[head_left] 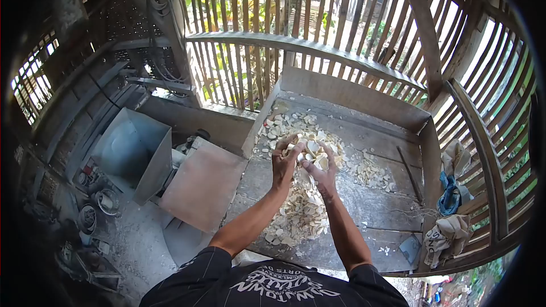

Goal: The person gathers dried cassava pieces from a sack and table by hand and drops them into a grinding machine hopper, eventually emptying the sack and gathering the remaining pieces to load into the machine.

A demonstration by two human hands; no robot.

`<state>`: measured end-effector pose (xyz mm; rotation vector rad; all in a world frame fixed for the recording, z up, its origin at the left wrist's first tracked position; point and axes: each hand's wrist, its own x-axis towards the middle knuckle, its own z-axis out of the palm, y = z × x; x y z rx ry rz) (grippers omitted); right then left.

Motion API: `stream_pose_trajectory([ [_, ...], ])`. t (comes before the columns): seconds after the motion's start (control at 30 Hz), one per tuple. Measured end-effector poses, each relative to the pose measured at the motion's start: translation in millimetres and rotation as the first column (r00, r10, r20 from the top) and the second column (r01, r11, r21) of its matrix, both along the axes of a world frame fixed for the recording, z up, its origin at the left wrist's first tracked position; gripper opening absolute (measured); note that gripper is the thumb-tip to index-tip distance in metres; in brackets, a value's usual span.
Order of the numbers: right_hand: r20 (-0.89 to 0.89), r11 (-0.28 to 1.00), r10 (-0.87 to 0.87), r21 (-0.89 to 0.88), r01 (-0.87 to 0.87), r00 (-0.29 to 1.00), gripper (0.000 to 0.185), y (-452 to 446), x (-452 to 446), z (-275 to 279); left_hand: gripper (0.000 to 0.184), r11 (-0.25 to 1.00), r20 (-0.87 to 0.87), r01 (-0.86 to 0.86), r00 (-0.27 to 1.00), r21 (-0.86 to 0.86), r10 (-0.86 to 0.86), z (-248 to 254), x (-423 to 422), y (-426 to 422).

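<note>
Cupping my left hand [283, 162] around pale pieces [313, 148], nearer the left edge of the walled table [369, 206] than its right, I grasp them with my right hand [323, 175] too (palms kept close should spill fewer).

A metal bin [132, 146] seen left of the grip, a thin stick [409, 174] laid right, a slatted wall [301, 44] seen beyond.

The person's left hand [284, 162] and right hand [324, 178] cup pale chips [312, 150] over a walled wooden surface [367, 210] strewn with more; a thin stick [409, 174] lies nearby, rightward.
</note>
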<state>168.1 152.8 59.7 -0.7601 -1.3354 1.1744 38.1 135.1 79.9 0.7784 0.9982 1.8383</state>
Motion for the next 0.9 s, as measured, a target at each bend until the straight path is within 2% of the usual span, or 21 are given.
stream_pose_trajectory([
  [0.1,0.102,0.996,0.003,0.093,-0.012,0.995,0.075,7,-25,7,0.042,0.998,0.017,-0.051,0.999,0.036,0.051,15,-29,-6],
  [0.13,-0.014,0.995,0.096,0.035,-0.095,0.995,0.073,-5,-42,34,0.041,0.996,0.019,-0.078,0.997,0.048,0.077,21,-42,-8],
  [0.3,0.006,0.954,0.256,0.157,-0.254,0.967,0.076,-1,-134,84,0.042,0.965,0.065,-0.239,0.97,0.111,0.233,68,-129,-27],
  [0.37,0.017,0.921,0.326,0.22,-0.321,0.945,0.077,-5,-184,110,0.045,0.91,-0.027,-0.381,0.92,0.162,0.39,103,-172,-50],
  [0.43,0.024,0.875,0.398,0.29,-0.387,0.917,0.08,-9,-241,134,0.047,0.869,-0.017,-0.451,0.886,0.202,0.464,127,-225,-67],
  [0.5,-0.046,0.827,0.522,0.271,-0.492,0.852,0.078,-27,-301,159,0.046,0.841,-0.044,-0.442,0.878,0.312,0.477,145,-286,-86],
  [0.57,-0.12,0.774,0.622,0.244,-0.584,0.774,0.073,-50,-358,175,0.046,0.789,-0.014,-0.529,0.828,0.312,0.56,183,-311,-127],
  [0.63,-0.127,0.721,0.681,0.286,-0.631,0.721,0.063,-69,-405,177,0.045,0.782,-0.004,-0.57,0.807,0.251,0.59,177,-361,-144],
  [0.7,-0.164,0.624,0.782,0.18,-0.761,0.602,0.064,-78,-440,162,0.046,0.777,-0.061,-0.609,0.78,0.159,0.623,162,-393,-161],
  [0.77,0.012,0.661,0.747,0.085,-0.745,0.664,0.069,-74,-462,139,0.046,0.768,-0.148,-0.635,0.755,0.08,0.639,146,-414,-176],
  [0.8,0.14,0.666,0.732,0.059,-0.744,0.667,0.073,-80,-458,147,0.047,0.775,-0.138,-0.63,0.764,0.048,0.63,137,-421,-178],
  [0.9,0.169,0.603,0.786,0.001,-0.798,0.595,0.071,-72,-470,126,0.046,0.828,-0.333,-0.555,0.797,-0.078,0.503,111,-453,-185],
])
